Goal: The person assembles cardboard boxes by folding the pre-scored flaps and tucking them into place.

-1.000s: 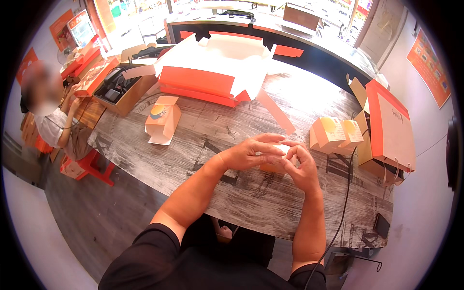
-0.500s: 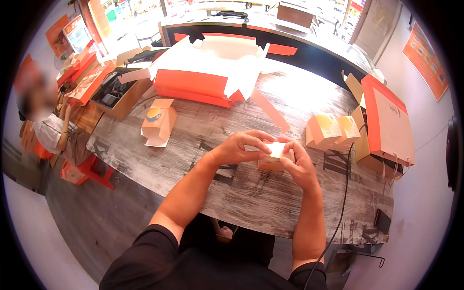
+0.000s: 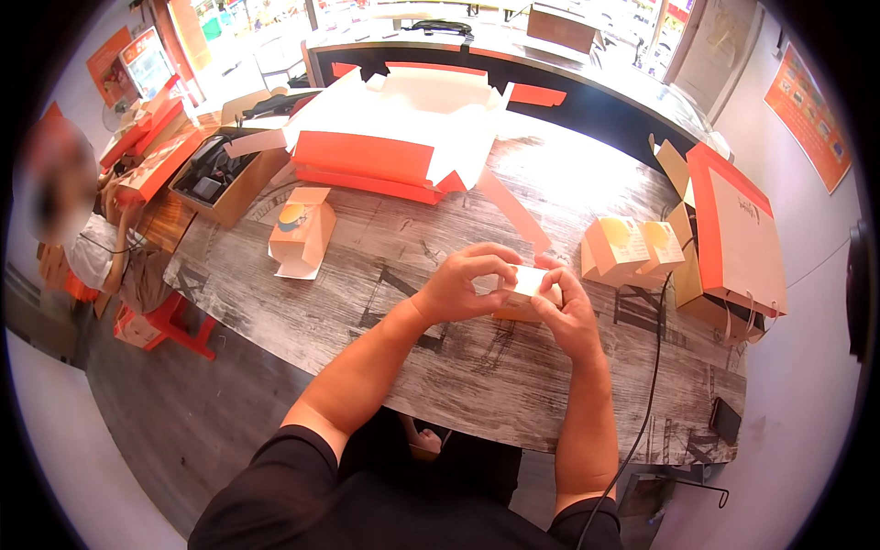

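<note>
Between my two hands a small paper box (image 3: 525, 280) stands on the table, its pale top bright with glare and its front side orange-yellow. My left hand (image 3: 465, 286) is curled at the box's left side, with thumb and fingertips at its upper edge. On the other side my right hand (image 3: 570, 310) has its thumb on the near right corner and its fingers behind, pinching the box. Two similar small boxes (image 3: 616, 247) stand side by side to the right. Another carton (image 3: 302, 234), with a flap raised, stands to the left.
Flattened orange and white cardboard sheets (image 3: 367, 151) pile at the far side. An open cardboard box (image 3: 215, 188) holds black items at the left. Toward the right edge are a large paper bag (image 3: 738, 229), a black cable (image 3: 653, 385) and a phone (image 3: 725, 419). A person (image 3: 87, 247) sits far left.
My left hand has shifted slightly right, its fingers arched higher over the box's left edge. My right hand stays almost in place. At the far left, the person has moved a little.
</note>
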{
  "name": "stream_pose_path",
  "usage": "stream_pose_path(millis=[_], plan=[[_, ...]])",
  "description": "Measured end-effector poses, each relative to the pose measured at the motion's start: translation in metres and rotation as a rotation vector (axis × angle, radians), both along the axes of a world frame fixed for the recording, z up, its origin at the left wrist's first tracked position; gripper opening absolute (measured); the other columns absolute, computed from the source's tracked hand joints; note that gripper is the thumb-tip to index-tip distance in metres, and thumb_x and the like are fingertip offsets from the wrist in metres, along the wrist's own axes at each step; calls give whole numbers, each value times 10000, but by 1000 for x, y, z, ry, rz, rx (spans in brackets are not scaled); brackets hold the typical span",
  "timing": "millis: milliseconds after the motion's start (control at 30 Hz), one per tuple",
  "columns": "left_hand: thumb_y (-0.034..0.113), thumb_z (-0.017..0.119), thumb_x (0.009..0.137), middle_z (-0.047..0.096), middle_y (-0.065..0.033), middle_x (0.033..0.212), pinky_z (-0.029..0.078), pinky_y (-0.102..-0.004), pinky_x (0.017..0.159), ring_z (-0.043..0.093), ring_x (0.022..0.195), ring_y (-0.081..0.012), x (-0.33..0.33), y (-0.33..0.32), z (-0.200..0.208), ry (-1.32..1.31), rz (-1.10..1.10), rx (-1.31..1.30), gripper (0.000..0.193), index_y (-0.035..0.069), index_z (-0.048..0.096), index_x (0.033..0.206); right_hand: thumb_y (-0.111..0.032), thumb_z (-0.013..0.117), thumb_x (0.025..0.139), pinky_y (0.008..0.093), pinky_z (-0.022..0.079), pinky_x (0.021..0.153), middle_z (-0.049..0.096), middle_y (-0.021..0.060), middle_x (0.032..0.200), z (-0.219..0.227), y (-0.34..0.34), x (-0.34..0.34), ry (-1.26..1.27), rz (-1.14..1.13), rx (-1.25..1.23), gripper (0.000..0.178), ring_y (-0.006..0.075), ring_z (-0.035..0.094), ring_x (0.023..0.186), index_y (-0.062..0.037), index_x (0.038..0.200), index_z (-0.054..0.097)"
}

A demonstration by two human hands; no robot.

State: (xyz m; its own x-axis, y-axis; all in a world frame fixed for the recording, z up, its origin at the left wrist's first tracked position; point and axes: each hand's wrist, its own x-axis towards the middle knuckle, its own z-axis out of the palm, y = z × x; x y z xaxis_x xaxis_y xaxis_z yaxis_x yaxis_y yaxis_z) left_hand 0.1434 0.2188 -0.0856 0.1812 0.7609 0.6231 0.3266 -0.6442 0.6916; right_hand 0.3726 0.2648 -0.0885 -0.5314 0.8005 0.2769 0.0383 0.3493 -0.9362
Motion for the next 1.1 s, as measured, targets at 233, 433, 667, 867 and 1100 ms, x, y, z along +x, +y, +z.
stream_pose_path(millis=[233, 433, 667, 867, 1100], plan=[[67, 723, 844, 674, -71, 1196, 545, -348, 913, 658, 1095, -196, 4, 6, -13, -149, 57, -146, 305, 67, 656, 1142, -77, 724, 836, 409, 462, 1021, 584, 132, 1321, 12, -6, -5, -71, -143, 253, 151, 286, 578, 1218, -71, 894, 584], [33, 664, 928, 705, -63, 1095, 570, -323, 885, 683, 1025, -157, 15, 2, -20, -249, 157, -223, 247, 44, 646, 1174, -139, 795, 788, 439, 486, 994, 580, 147, 1341, 17, -11, -4, -169, -137, 335, 248, 323, 576, 1236, -86, 962, 625], [34, 666, 920, 682, -84, 1139, 582, -321, 838, 688, 1005, -173, 12, 2, -15, -116, 267, -116, 340, 50, 649, 1259, -114, 855, 693, 455, 491, 1021, 510, 144, 1454, 24, -16, -5, -238, -65, 488, 409, 366, 503, 1338, -121, 1054, 661], [244, 815, 838, 666, -111, 1217, 581, -357, 864, 659, 1083, -220, 5, 1, -8, -30, 153, -117, 551, 60, 622, 1320, -127, 875, 690, 461, 489, 1029, 509, 145, 1457, 21, -15, -5, -235, -74, 457, 439, 365, 496, 1348, -133, 1077, 670], [356, 907, 745, 610, -100, 1334, 561, -381, 921, 616, 1193, -242, -2, 1, -7, 97, 63, -164, 836, 77, 530, 1437, -153, 882, 699, 462, 491, 1025, 527, 143, 1440, 17, -13, -6, -252, -105, 447, 439, 358, 511, 1333, -131, 1078, 662]])
